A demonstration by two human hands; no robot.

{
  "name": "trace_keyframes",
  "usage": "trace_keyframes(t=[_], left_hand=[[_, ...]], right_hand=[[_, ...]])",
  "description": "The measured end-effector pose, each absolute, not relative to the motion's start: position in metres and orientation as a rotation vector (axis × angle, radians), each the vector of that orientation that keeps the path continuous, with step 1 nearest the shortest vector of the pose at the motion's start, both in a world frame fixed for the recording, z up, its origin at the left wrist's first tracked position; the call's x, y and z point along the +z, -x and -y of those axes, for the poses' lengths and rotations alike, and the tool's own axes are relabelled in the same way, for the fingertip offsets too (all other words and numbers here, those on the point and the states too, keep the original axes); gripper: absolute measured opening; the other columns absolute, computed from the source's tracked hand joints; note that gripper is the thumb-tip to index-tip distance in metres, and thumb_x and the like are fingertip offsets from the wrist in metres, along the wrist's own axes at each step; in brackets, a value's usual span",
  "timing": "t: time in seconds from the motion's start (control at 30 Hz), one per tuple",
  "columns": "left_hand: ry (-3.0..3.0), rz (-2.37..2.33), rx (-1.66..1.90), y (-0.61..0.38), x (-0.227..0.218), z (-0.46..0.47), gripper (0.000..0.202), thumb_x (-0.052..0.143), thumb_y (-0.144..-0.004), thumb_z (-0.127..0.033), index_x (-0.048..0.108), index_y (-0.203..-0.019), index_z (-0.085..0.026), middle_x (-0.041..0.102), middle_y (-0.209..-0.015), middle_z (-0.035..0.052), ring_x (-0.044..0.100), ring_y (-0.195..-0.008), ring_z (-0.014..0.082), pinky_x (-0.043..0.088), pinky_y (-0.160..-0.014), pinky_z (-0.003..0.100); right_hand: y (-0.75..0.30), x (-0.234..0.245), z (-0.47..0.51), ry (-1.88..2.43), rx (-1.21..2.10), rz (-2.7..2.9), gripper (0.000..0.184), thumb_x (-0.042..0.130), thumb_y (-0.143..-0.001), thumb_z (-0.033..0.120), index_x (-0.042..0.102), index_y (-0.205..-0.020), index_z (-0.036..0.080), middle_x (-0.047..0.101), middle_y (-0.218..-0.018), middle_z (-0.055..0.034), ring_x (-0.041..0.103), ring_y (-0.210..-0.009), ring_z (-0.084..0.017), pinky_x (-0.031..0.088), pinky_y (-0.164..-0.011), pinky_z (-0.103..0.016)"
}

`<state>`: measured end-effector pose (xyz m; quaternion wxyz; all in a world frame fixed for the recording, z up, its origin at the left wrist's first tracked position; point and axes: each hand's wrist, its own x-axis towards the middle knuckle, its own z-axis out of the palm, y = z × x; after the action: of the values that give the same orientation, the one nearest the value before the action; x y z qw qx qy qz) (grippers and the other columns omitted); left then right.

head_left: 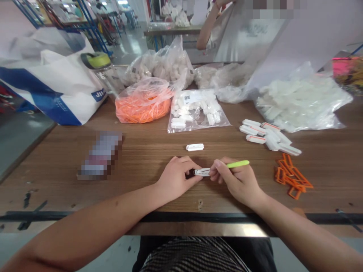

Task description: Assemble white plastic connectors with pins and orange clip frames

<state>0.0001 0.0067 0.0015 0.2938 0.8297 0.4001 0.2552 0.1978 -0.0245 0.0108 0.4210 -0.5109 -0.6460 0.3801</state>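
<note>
**Q:** Item in hand?
**A:** One white plastic piece (202, 172) with dark markings, between the hands, low over the wooden table (147, 158), at 12 o'clock from the person.

**Q:** Hand state?
**A:** Left hand (176, 179): fingers (193, 165) curled narrowly around the piece's left end. Right hand (236, 182): fingers (218, 170) pinching a lime-green pen (237, 164), its hidden end beside the piece.

**Q:** Other stock on the table?
**A:** 12 o'clock: a second white piece (194, 147), then a clear bag of white pieces (195, 109). 11 o'clock: a bag of orange strips (143, 105). 1 o'clock: loose white-and-orange pieces (263, 134) and a large bag of white parts (300, 104). 2 o'clock: loose orange frames (292, 177).
</note>
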Motion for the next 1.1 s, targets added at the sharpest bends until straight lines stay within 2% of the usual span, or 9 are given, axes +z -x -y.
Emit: trace_keyframes(t=[0.27, 1.1], left_hand=[[-2.211, -1.06, 0.682, 0.0004, 0.0018, -0.0072, 0.01, 0.072, -0.081, -0.025, 0.072, -0.091, -0.022, 0.065, -0.077, -0.0029, 0.056, -0.064, 0.0118, 0.036, -0.071, 0.032], [-2.224, -1.049, 0.685, 0.0014, 0.0006, -0.0068, 0.01, 0.071, -0.081, -0.026, 0.071, -0.091, -0.022, 0.066, -0.078, -0.0019, 0.057, -0.066, 0.0129, 0.038, -0.072, 0.033]], right_hand=[[-0.1984, 0.0094, 0.0245, 1.265, 0.971, 1.609, 0.034, 0.05, -0.095, 0.035, 0.065, -0.071, 0.016, 0.066, -0.065, -0.0024, 0.062, -0.052, -0.01, 0.051, -0.049, -0.021], [-0.1996, 0.0081, 0.0227, 1.264, 0.946, 1.547, 0.034, 0.049, -0.095, 0.033, 0.065, -0.071, 0.016, 0.066, -0.065, -0.0036, 0.063, -0.051, -0.01, 0.05, -0.045, -0.019]])
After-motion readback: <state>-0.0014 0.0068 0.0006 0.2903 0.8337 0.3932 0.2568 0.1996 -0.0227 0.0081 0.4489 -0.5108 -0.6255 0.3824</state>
